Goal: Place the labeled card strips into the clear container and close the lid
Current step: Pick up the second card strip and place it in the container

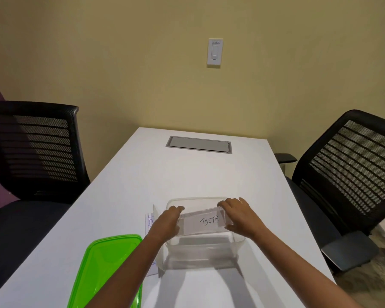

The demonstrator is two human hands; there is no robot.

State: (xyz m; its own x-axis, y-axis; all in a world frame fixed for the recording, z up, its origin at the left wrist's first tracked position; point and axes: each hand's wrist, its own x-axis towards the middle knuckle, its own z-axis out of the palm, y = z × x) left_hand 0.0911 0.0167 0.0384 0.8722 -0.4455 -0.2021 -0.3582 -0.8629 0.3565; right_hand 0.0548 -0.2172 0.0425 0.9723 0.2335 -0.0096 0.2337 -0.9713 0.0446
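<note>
A clear plastic container (203,252) stands open on the white table (187,174) in front of me. Over its opening I hold a white card strip marked "BETA" (206,221). My left hand (168,221) grips its left end and my right hand (239,215) grips its right end. The strip is tilted, with its writing facing me. Another card strip (149,221) with blue writing lies on the table just left of the container, partly hidden by my left arm. The green lid (107,263) lies flat at the near left.
Black mesh office chairs stand on the left (31,147) and on the right (347,170) of the table. A grey cable hatch (199,144) is set into the far end of the tabletop. A light switch (215,52) is on the yellow wall.
</note>
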